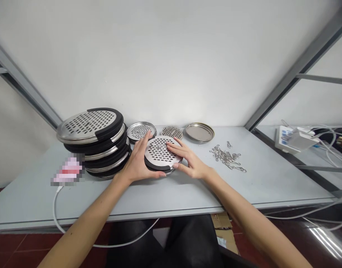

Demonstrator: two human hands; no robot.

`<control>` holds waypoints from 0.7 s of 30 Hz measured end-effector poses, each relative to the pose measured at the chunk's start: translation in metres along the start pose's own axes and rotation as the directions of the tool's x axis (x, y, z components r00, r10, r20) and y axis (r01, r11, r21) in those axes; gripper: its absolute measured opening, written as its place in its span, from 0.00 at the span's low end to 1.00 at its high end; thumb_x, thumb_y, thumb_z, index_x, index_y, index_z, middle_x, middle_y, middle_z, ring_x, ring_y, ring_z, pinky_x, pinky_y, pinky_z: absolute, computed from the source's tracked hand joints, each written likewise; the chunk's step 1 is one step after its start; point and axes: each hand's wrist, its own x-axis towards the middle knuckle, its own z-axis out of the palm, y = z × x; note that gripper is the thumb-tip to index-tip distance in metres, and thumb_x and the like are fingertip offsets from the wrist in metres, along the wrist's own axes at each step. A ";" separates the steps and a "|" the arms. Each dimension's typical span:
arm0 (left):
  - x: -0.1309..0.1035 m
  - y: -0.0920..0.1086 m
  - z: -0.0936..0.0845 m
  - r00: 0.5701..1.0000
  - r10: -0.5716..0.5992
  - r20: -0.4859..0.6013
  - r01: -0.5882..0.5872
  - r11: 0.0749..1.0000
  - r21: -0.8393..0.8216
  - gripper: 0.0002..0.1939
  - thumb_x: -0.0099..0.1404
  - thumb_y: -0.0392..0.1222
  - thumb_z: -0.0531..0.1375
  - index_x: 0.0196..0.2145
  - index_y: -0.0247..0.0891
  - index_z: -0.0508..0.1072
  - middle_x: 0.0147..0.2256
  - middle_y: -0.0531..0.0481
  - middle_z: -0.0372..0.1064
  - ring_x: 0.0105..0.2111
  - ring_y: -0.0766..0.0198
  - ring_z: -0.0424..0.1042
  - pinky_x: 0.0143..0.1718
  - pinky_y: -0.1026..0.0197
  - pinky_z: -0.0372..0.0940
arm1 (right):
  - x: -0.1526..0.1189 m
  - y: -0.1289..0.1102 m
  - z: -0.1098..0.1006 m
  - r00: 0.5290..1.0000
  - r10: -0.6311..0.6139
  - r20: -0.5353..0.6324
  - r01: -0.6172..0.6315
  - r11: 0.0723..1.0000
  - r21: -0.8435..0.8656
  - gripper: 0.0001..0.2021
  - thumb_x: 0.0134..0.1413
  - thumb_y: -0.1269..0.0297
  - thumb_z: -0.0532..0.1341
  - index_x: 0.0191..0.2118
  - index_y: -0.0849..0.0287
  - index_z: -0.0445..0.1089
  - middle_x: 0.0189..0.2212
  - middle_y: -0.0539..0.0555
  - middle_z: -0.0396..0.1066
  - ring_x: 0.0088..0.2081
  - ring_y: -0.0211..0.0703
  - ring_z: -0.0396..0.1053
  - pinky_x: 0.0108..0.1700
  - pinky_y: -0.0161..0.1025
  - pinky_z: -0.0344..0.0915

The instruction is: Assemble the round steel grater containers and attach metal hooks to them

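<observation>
A round slotted metal plate point(160, 152) with a black edging strip along its front rim lies on the table between my hands. My left hand point(137, 163) curves around its left side, thumb along the front rim and fingers reaching toward the back. On the right, my right hand point(189, 160) has its fingertips on the slotted top and its thumb at the front right rim. Close to my left hand rises a stack of similar black-edged slotted plates point(90, 124). Behind my hands are another slotted plate point(140, 131), a smaller perforated disc point(171, 131) and a shallow round metal tray point(199, 132).
Several small metal clips point(226, 156) lie loose to the right on the grey table point(265, 178). A blurred-out object with a white cable point(57, 212) sits at the left. A white power strip point(292, 139) and cables are beyond the metal frame post point(288, 82). The wall stands behind.
</observation>
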 end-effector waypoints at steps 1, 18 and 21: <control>0.000 0.000 0.000 1.000 0.004 -0.002 -0.004 1.000 0.000 0.71 0.39 0.64 0.72 0.69 0.43 0.34 0.62 0.36 0.55 0.61 0.39 0.56 0.61 0.39 0.54 | 0.000 0.000 0.000 1.000 -0.002 0.000 0.002 1.000 -0.005 0.31 0.60 0.52 0.58 0.66 0.55 0.55 0.65 0.59 0.54 0.69 0.62 0.38 0.65 0.72 0.43; 0.001 0.005 -0.001 1.000 0.007 0.025 -0.008 0.998 0.058 0.70 0.41 0.63 0.71 0.69 0.43 0.32 0.61 0.36 0.57 0.61 0.39 0.57 0.61 0.37 0.52 | 0.005 -0.004 0.001 1.000 0.005 0.029 -0.005 1.000 -0.014 0.31 0.60 0.52 0.57 0.66 0.56 0.55 0.65 0.60 0.55 0.69 0.65 0.40 0.64 0.72 0.44; 0.002 0.006 -0.001 1.000 0.017 0.026 -0.019 0.998 0.064 0.69 0.42 0.63 0.71 0.69 0.43 0.32 0.62 0.36 0.56 0.61 0.40 0.58 0.61 0.37 0.52 | 0.005 -0.004 0.001 1.000 0.004 0.026 -0.003 1.000 -0.020 0.31 0.60 0.52 0.57 0.66 0.56 0.55 0.65 0.60 0.55 0.69 0.64 0.41 0.64 0.72 0.44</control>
